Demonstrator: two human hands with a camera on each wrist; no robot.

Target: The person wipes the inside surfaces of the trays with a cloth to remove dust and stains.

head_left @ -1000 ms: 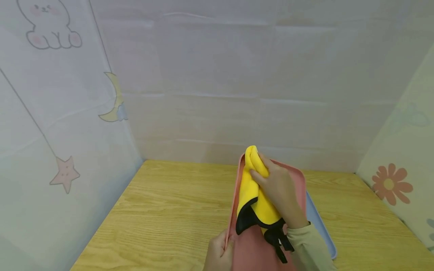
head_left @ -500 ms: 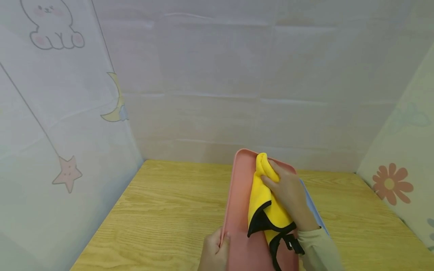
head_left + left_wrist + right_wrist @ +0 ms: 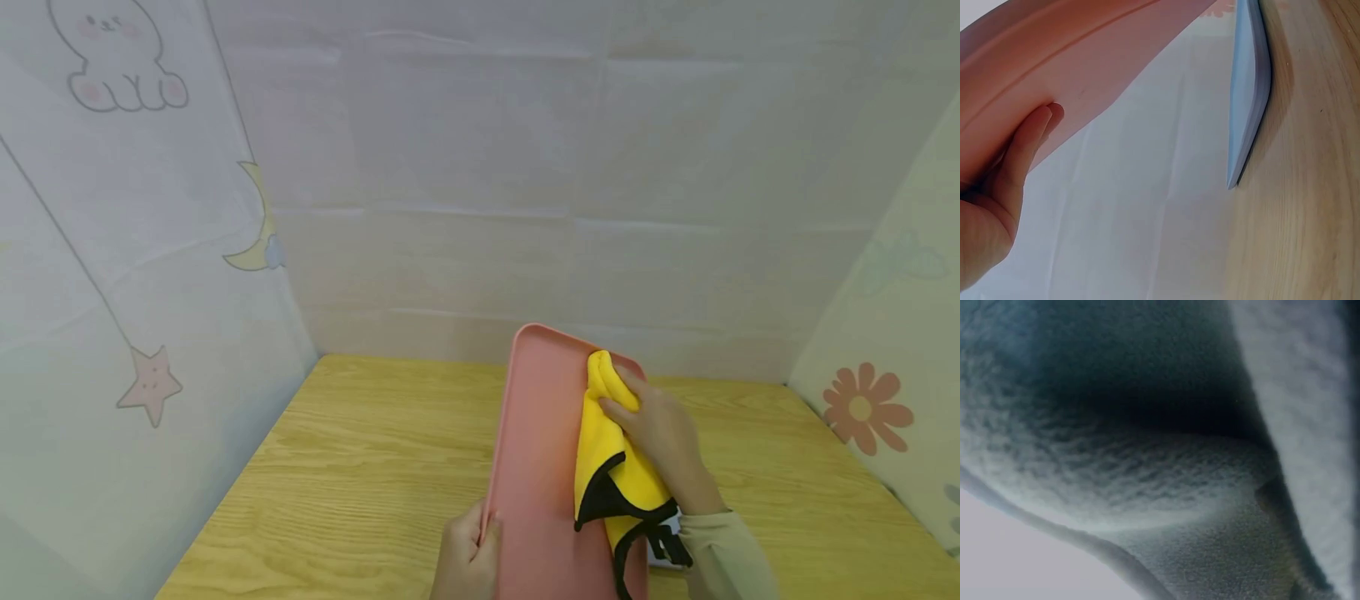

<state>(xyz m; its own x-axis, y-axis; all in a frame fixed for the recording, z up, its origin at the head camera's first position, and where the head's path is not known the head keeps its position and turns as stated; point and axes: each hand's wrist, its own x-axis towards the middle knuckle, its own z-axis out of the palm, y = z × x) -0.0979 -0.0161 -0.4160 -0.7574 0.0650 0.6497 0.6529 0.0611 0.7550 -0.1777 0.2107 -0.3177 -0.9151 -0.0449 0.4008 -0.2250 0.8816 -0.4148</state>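
Observation:
A pink rectangular tray (image 3: 536,450) is held up at a tilt over the table. At its left edge my left hand (image 3: 467,554) grips the rim, thumb on the inner face; the left wrist view also has this hand (image 3: 1007,181) on the tray. My right hand (image 3: 663,429) holds a bunched yellow cloth (image 3: 602,429) with black trim against the right part of the tray's inner face. Black-edged folds hang below that hand, hiding some of the tray. Close-up fabric (image 3: 1116,469) fills most of the dark right wrist view, and no fingers show there.
Behind the pink tray a light blue tray (image 3: 1250,94) is on the wood-grain table (image 3: 360,467); the head view shows only a sliver of it. Pale printed sheets (image 3: 465,183) enclose the table at the back and both sides.
My right hand has moved the yellow cloth rightward across the tray, from its left side to its right. The pink tray has shifted slightly left and now hides most of the blue one.

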